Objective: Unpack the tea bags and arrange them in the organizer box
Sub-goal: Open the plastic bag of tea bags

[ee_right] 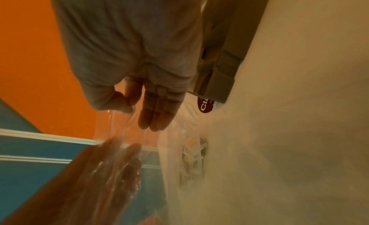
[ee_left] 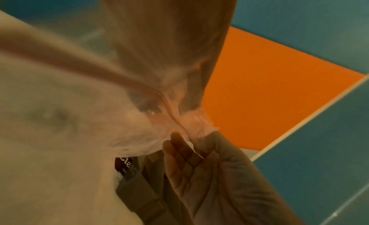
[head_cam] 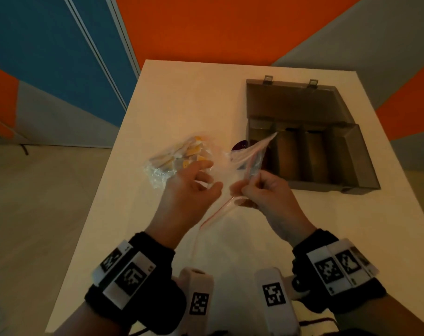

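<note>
A clear zip bag (head_cam: 226, 163) hangs over the white table (head_cam: 162, 93), its mouth with the red strip pulled wide. Several yellow-tagged tea bags (head_cam: 181, 156) bunch in its far left end. My right hand (head_cam: 240, 190) pinches the bag's rim between thumb and forefinger, as the right wrist view (ee_right: 131, 108) also shows. My left hand (head_cam: 212, 174) lies at the bag's mouth with fingers loosely spread, and the right wrist view shows this left hand (ee_right: 119, 162) through the plastic. The brown organizer box (head_cam: 351, 173) stands open at the right, with bare compartments.
The box's lid (head_cam: 293, 100) lies folded back toward the table's far edge. A dark round label (head_cam: 240, 144) shows beside the box's left wall, behind the bag. Bare table lies beyond and to the left of the bag. The floor drops away past the left edge.
</note>
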Available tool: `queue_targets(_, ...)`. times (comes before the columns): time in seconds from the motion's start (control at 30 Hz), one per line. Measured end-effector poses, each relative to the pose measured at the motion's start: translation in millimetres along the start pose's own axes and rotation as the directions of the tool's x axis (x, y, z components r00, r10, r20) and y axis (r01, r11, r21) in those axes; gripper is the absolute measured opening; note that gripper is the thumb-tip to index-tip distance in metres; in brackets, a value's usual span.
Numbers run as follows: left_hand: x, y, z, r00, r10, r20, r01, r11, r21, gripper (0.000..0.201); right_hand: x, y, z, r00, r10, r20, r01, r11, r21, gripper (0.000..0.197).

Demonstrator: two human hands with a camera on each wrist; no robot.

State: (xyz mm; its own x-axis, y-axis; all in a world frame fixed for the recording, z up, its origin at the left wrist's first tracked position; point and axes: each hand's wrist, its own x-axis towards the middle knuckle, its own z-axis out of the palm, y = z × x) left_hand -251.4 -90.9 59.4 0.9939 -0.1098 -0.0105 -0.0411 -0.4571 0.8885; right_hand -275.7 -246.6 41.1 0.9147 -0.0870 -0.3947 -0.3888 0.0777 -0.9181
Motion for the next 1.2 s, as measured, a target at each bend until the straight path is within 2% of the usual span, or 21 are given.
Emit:
queue_targets(0.13,1,8,6,0.991,0.007,0.134,-0.013,0.999,0.042,0.015,0,3,6,0.998,-0.030,-0.054,0.030,0.999,-0.014,0.031)
queue_targets(0.2,-2,8,8,0.979,-0.085,0.185,0.093,0.995,-0.036,0.021,-1,3,8,0.996,-0.026,-0.080,0.027,1.000,0.016,0.019)
queue_targets(0.27,-5,8,7,0.952,-0.210,0.224,0.261,0.938,-0.228,0.023,0,3,5,0.997,0.004,-0.082,0.003,0.997,0.076,0.011)
queue_targets(0.33,-4,8,-2,0.897,-0.310,0.314,0.433,0.756,-0.490,0.031,3,7,-5,0.995,0.072,-0.071,-0.051,0.961,0.271,0.013)
queue_targets(0.4,2,2,-16,0.875,-0.285,0.392,0.485,0.529,-0.697,0.039,6,10,-20,0.981,0.175,-0.081,-0.111,0.856,0.506,0.014)
queue_targets(0.43,4,0,-22,0.877,-0.260,0.405,0.481,0.442,-0.757,0.039,6,12,-26,0.974,0.212,-0.085,-0.126,0.807,0.577,0.024)
queue_targets(0.5,2,-5,-28,0.881,-0.234,0.411,0.469,0.334,-0.817,0.036,7,16,-32,0.966,0.249,-0.072,-0.151,0.767,0.624,0.043)
queue_targets(0.6,-3,-18,-24,0.853,-0.283,0.439,0.489,0.137,-0.862,0.034,11,17,-28,0.970,0.242,-0.009,-0.178,0.737,0.652,0.038)
queue_targets(0.63,-4,-22,-22,0.845,-0.287,0.451,0.496,0.108,-0.861,0.035,12,17,-27,0.973,0.229,0.028,-0.188,0.717,0.671,0.037)
queue_targets(0.67,-5,-27,-21,0.848,-0.291,0.443,0.497,0.148,-0.855,0.035,12,15,-26,0.974,0.215,0.069,-0.202,0.695,0.690,0.037)
queue_targets(0.7,-6,-30,-20,0.857,-0.301,0.418,0.497,0.267,-0.826,0.038,12,14,-25,0.973,0.198,0.116,-0.221,0.674,0.705,0.037)
queue_targets(0.73,-7,-32,-20,0.873,-0.313,0.374,0.483,0.455,-0.748,0.041,11,12,-26,0.970,0.183,0.158,-0.240,0.658,0.714,0.036)
queue_targets(0.8,-9,-29,-22,0.916,-0.283,0.285,0.381,0.838,-0.390,0.031,10,11,-24,0.962,0.171,0.215,-0.275,0.627,0.729,0.035)
queue_targets(0.83,-9,-28,-21,0.943,-0.239,0.231,0.291,0.930,-0.226,0.018,9,11,-22,0.957,0.169,0.236,-0.290,0.612,0.736,0.035)
queue_targets(0.87,-9,-27,-20,0.960,-0.211,0.182,0.242,0.955,-0.172,0.007,9,11,-20,0.951,0.177,0.254,-0.309,0.599,0.739,0.035)
queue_targets(0.9,-10,-26,-20,0.968,-0.204,0.145,0.226,0.961,-0.160,0.011,8,10,-18,0.945,0.177,0.275,-0.325,0.596,0.734,0.035)
queue_targets(0.97,-8,-26,-21,0.932,-0.321,0.167,0.361,0.857,-0.367,0.023,9,9,-16,0.942,0.185,0.281,-0.334,0.620,0.710,0.037)
queue_targets(1.03,-6,-26,-24,0.863,-0.365,0.349,0.505,0.644,-0.575,0.026,13,12,-19,0.941,0.219,0.259,-0.339,0.635,0.694,0.038)
queue_targets(1.1,-7,-26,-27,0.825,-0.278,0.493,0.564,0.471,-0.679,0.025,18,14,-21,0.934,0.255,0.249,-0.356,0.632,0.688,0.040)
queue_targets(1.17,-9,-25,-26,0.833,-0.196,0.517,0.553,0.307,-0.775,0.017,22,17,-20,0.937,0.273,0.219,-0.349,0.663,0.662,0.047)
queue_targets(1.2,-9,-25,-25,0.851,-0.154,0.502,0.525,0.226,-0.820,0.020,23,18,-18,0.941,0.275,0.195,-0.334,0.685,0.647,0.063)
